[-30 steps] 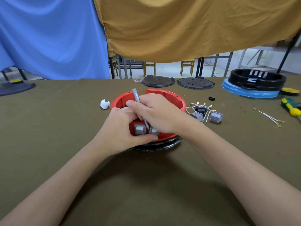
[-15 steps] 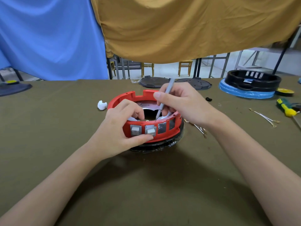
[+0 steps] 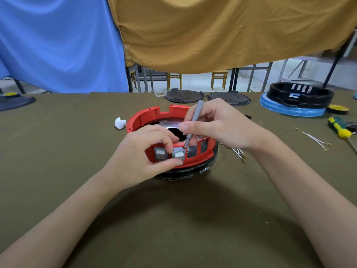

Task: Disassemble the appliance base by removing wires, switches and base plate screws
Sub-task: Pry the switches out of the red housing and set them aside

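Grey screwdriver (image 3: 193, 122) pinched in right hand (image 3: 218, 123), tip down at top edge of grey switch (image 3: 178, 153) in near wall of red base (image 3: 146, 118). Left hand (image 3: 143, 157) clamped on that wall, thumb under the switch, fingers curled over the rim. Base sits mid tabletop (image 3: 58, 151) on a black ring. Loose wires (image 3: 314, 140) and green-yellow screwdriver (image 3: 338, 128) off to the right.

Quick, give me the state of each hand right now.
Left hand: fingers curled round the red base, thumb under a grey switch.
Right hand: pinching the grey tool.
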`<state>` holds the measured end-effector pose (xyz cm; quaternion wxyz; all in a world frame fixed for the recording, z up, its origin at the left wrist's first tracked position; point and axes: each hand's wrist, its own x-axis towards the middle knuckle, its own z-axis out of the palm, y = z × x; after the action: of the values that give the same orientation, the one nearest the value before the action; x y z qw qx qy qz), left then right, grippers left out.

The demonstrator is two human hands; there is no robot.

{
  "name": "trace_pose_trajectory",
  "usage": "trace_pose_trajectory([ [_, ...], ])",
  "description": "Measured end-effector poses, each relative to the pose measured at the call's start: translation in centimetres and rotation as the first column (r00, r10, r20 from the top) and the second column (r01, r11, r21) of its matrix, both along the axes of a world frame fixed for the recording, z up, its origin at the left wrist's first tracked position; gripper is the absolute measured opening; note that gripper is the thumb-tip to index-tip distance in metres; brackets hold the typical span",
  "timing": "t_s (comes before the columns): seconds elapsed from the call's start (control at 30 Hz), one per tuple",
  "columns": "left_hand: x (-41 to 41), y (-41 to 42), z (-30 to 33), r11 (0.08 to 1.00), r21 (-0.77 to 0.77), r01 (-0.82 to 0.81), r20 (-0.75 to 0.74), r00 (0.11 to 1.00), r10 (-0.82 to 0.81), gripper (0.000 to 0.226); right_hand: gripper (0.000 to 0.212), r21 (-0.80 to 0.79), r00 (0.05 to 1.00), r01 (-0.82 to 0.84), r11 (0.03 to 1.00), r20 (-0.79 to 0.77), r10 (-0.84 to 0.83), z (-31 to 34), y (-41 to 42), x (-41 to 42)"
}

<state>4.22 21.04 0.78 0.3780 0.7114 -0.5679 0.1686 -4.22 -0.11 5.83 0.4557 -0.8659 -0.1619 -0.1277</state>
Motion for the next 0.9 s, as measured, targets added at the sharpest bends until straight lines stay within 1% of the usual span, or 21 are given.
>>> trace_pose_trajectory([
  [0.13,-0.2,-0.1,0.1,1.000,0.005,0.009,-0.014,1.000,-0.009,0.025,0.029,0.053,0.998,0.012,0.999,-0.061,-0.008,-0.1,-0.3,0.1],
  [0.23,-0.2,-0.1,0.2,1.000,0.010,0.015,-0.020,1.000,-0.015,0.024,0.030,0.091,0.988,0.061,0.994,-0.150,-0.047,0.0,0.0,0.5],
  [0.33,-0.2,0.0,0.2,1.000,0.016,0.017,-0.024,1.000,-0.017,0.024,0.032,0.066,0.972,0.086,0.994,-0.227,-0.069,0.4,0.6,1.2],
  [0.4,-0.2,0.0,0.2,1.000,0.019,0.015,-0.023,1.000,-0.014,0.024,0.033,0.048,0.967,0.082,0.995,-0.245,-0.068,0.5,1.0,1.5],
  [0.47,-0.2,0.1,0.3,1.000,0.017,0.017,-0.025,1.000,-0.017,0.024,0.034,0.046,0.971,0.078,0.996,-0.231,-0.065,0.4,1.1,1.3],
  [0.57,0.0,0.1,0.3,1.000,0.019,0.016,-0.020,1.000,-0.016,0.024,0.030,0.029,0.992,0.046,0.998,-0.121,-0.043,0.3,0.5,0.3],
  [0.63,0.0,0.0,0.3,1.000,0.016,0.014,-0.018,1.000,-0.013,0.025,0.025,-0.019,0.997,0.001,1.000,-0.081,-0.002,0.5,0.1,-0.4],
  [0.7,-0.2,0.0,0.3,1.000,0.016,0.008,-0.018,1.000,-0.008,0.025,0.019,-0.089,0.995,-0.028,0.996,-0.093,0.019,0.7,0.1,-0.7],
  [0.77,-0.2,0.0,0.3,1.000,0.024,0.003,-0.013,1.000,-0.003,0.025,0.019,-0.131,0.995,-0.025,0.991,-0.100,0.012,0.7,0.2,-0.6],
  [0.9,-0.2,0.0,0.3,1.000,0.013,0.009,-0.003,1.000,-0.009,0.025,0.021,-0.087,0.995,0.000,0.996,-0.095,-0.008,0.4,0.2,-0.3],
])
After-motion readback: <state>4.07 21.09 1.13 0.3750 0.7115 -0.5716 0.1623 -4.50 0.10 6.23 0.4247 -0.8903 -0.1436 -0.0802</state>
